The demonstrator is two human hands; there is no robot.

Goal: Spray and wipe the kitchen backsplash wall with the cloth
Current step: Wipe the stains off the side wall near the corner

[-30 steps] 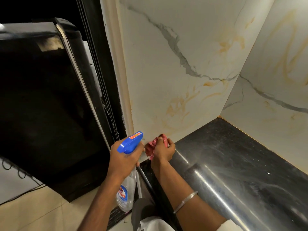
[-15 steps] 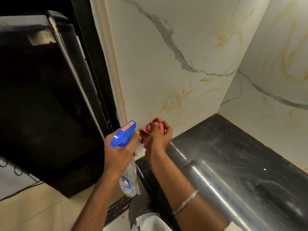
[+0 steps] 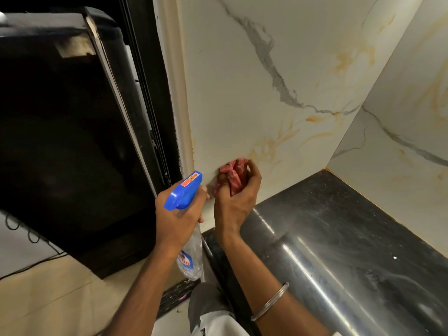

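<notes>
Cloth (image 3: 230, 175), red and crumpled into a wad, was clenched in the right hand (image 3: 236, 202), whose fingers curled round it and pushed it against the wall (image 3: 266, 81). It sat low on the marble-look panel, near the panel's left edge and a little above the counter (image 3: 339, 238), just under a patch of yellowish streaks. Close beside it on the left, the left hand (image 3: 178, 219) was wrapped round the neck of a spray bottle (image 3: 185, 190). The blue trigger head stuck out above the knuckles with its nozzle aimed at the wall just beside the cloth, and the clear body with its blue and red label hung down below the wrist. Whether a finger lay on the trigger I could not tell. A thin metal bangle (image 3: 271, 301) ringed the right forearm. The counter was dark, polished stone with a rounded front edge that caught the light. It ran back into the corner, where a second veined panel (image 3: 400, 117) met the first. Grey veins crossed both panels. To the left of the wall stood a tall black appliance (image 3: 60, 141), and a dark cable (image 3: 24, 238) trailed below it over the pale tiled floor (image 3: 48, 306).
</notes>
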